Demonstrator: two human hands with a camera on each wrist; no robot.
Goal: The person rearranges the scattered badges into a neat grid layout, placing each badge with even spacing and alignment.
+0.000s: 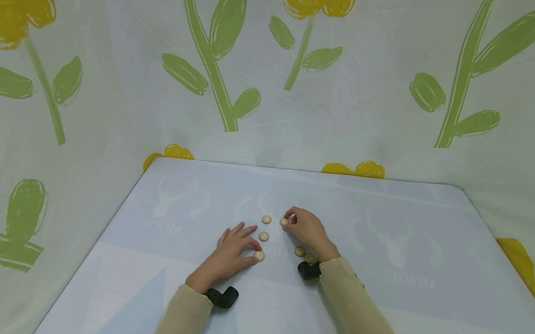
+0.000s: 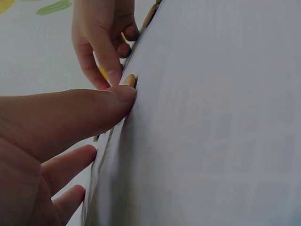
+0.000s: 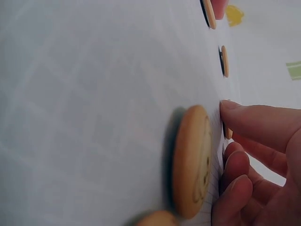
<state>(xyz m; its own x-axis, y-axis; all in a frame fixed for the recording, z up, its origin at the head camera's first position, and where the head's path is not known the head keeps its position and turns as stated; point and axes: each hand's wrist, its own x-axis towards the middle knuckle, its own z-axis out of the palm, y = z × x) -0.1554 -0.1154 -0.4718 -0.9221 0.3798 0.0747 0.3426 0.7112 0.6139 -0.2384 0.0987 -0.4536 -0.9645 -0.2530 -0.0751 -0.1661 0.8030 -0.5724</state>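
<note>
My left hand (image 1: 230, 252) pinches a small round wooden disc (image 1: 259, 255) between thumb and forefinger, low on the table, its other fingers spread. In the left wrist view the thumb covers part of that disc (image 2: 130, 80). Farther back, my right hand (image 1: 308, 229) pinches another wooden disc (image 1: 284, 221) by its edges; in the right wrist view the thumb hides much of it. Two more discs, one (image 1: 263, 236) nearer and one (image 1: 266, 219) farther, lie in a column beyond the left hand's disc. Dark drawn lines mark a disc (image 3: 193, 162) near the right wrist.
Under the right forearm lie two discs, one (image 1: 300, 251) beside the other (image 1: 309, 257). Black wrist cameras sit on the left wrist (image 1: 222, 297) and right wrist (image 1: 309, 270). A pale printed cloth covers the table (image 1: 144, 262); a flower-patterned curtain (image 1: 348, 116) hangs behind it.
</note>
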